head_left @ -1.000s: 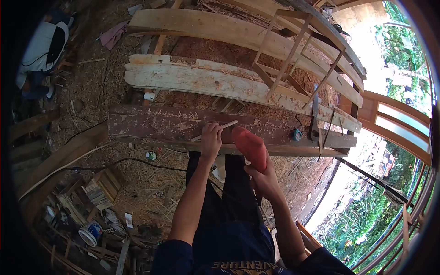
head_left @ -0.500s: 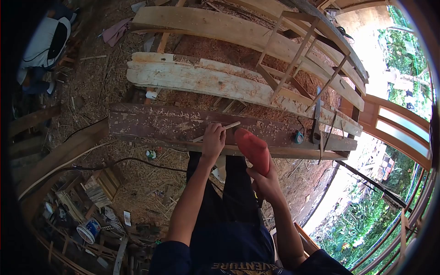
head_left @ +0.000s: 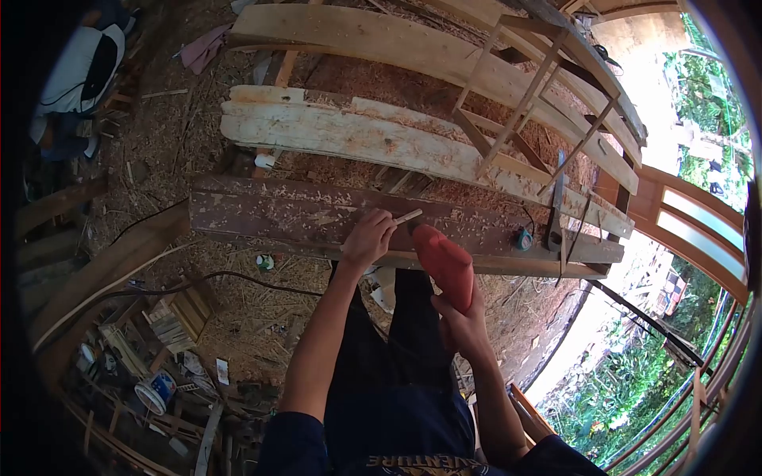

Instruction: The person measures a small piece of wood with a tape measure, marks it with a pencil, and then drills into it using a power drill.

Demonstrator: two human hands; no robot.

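My left hand (head_left: 367, 239) pinches a short, thin wooden stick (head_left: 408, 216) above the dark brown plank (head_left: 262, 210), its pale end sticking out past the fingers to the right. In my right hand (head_left: 463, 321) is a red drill-like power tool (head_left: 446, 266), gripped at its rear. The tool's dark front end sits close to the stick's free end, over the plank's near side. Wood shavings are scattered over the plank around both hands.
A blue round object (head_left: 522, 239) and a hand saw (head_left: 555, 226) lie towards the plank's right end. Beyond are a weathered board (head_left: 317, 131), a long pale board (head_left: 341, 28) and a wooden frame (head_left: 508, 119). A person (head_left: 75, 75) is at far left; a bucket (head_left: 155, 392) stands lower left.
Both hands, with the stick and the red tool, have shifted slightly right in view. The whole scene has also shifted a little, so the camera has moved.
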